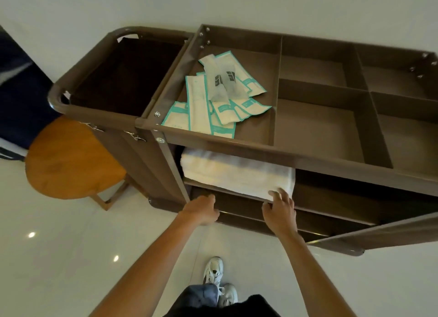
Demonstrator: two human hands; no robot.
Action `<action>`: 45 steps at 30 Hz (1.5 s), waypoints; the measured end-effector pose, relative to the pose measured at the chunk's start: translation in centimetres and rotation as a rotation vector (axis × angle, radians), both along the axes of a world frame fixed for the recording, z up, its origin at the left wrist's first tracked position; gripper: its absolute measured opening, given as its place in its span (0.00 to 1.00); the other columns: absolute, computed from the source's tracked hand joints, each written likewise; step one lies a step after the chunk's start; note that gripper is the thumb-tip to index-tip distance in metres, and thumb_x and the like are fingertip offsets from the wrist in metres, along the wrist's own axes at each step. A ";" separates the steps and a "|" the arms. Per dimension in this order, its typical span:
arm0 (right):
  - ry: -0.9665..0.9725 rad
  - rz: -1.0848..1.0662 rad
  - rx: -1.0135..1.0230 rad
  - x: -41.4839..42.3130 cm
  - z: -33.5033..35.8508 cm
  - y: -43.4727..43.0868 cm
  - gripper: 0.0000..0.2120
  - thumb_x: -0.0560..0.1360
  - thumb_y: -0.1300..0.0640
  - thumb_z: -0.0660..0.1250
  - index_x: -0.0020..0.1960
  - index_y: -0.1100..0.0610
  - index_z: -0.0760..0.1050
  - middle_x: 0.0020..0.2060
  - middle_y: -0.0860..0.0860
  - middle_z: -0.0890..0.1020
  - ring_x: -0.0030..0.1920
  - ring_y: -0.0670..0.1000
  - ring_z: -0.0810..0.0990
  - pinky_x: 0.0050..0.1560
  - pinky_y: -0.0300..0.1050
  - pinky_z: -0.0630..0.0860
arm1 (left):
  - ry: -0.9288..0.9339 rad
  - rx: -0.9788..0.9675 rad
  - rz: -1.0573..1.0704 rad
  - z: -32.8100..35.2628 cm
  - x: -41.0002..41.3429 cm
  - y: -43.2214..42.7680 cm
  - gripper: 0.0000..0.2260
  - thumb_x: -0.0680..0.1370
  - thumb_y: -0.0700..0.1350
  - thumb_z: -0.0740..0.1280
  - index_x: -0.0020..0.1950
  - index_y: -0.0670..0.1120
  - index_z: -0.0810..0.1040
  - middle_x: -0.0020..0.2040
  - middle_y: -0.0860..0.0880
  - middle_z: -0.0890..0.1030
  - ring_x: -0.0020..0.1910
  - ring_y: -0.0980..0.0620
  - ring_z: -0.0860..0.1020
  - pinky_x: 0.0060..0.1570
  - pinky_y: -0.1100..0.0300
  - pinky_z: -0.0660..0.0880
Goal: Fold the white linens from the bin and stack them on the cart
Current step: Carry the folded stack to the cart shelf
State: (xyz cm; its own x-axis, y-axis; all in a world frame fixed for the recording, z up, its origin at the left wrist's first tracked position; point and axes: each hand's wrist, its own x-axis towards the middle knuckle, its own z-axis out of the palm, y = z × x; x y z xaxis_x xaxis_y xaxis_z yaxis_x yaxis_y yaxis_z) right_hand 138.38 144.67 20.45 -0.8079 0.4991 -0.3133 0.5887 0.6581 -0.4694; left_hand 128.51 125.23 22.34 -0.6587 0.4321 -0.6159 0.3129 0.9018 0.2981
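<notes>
stacking step: the folded linens lie in a pile on the cart's upper shelf, under the top tray. the right hand has its fingers spread and released, tips touching the pile's near right corner. the left hand is at the shelf edge just below the pile; its fingers are hidden, so i cannot tell their state. the bin at the cart's left end looks dark inside, contents unclear. next, likely square the pile with both hands, then check the bin for more.
</notes>
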 end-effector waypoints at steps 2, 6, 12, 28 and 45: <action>0.018 0.024 -0.072 0.7 0.2 -2.0 0.19 0.80 0.56 0.59 0.70 0.56 0.67 0.70 0.54 0.67 0.70 0.56 0.64 0.69 0.55 0.65 | -0.061 0.021 0.008 0.0 2.0 -1.0 0.20 0.82 0.50 0.57 0.72 0.45 0.66 0.69 0.44 0.71 0.65 0.45 0.73 0.61 0.52 0.71; -0.025 0.150 -0.171 1.5 -0.3 -6.6 0.20 0.81 0.51 0.58 0.71 0.54 0.66 0.69 0.52 0.69 0.70 0.53 0.65 0.69 0.51 0.65 | -0.119 0.073 0.138 0.1 4.9 -4.6 0.20 0.82 0.50 0.57 0.72 0.45 0.66 0.72 0.45 0.69 0.69 0.47 0.70 0.65 0.53 0.68; -0.206 0.377 -0.282 0.9 -1.5 -13.6 0.20 0.80 0.50 0.60 0.71 0.52 0.66 0.69 0.51 0.70 0.68 0.52 0.68 0.68 0.48 0.68 | -0.181 0.102 0.412 -0.4 6.9 -12.8 0.20 0.82 0.51 0.56 0.72 0.46 0.66 0.71 0.45 0.71 0.67 0.47 0.71 0.66 0.55 0.69; -0.357 0.770 -0.208 -11.3 -2.9 -41.8 0.21 0.79 0.48 0.61 0.70 0.54 0.68 0.68 0.56 0.70 0.66 0.55 0.71 0.66 0.49 0.69 | -0.279 0.209 0.944 -4.4 5.5 -40.6 0.19 0.82 0.51 0.58 0.70 0.46 0.68 0.65 0.44 0.76 0.60 0.46 0.76 0.60 0.57 0.71; -0.417 1.059 -0.150 -25.1 -2.2 -69.0 0.21 0.80 0.50 0.61 0.71 0.54 0.66 0.69 0.54 0.69 0.66 0.54 0.70 0.62 0.44 0.68 | -0.179 0.327 1.333 -4.1 -2.9 -65.5 0.18 0.82 0.49 0.59 0.70 0.45 0.69 0.65 0.44 0.76 0.59 0.48 0.76 0.59 0.56 0.72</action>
State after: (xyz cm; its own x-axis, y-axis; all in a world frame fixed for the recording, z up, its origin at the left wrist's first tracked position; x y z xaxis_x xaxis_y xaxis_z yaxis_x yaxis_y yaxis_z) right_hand 113.30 75.72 18.26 -0.6199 -0.4336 -0.6540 -0.0988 0.8700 -0.4831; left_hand 125.58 59.73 18.26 -0.6076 -0.3159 -0.7287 -0.7863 0.3685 0.4959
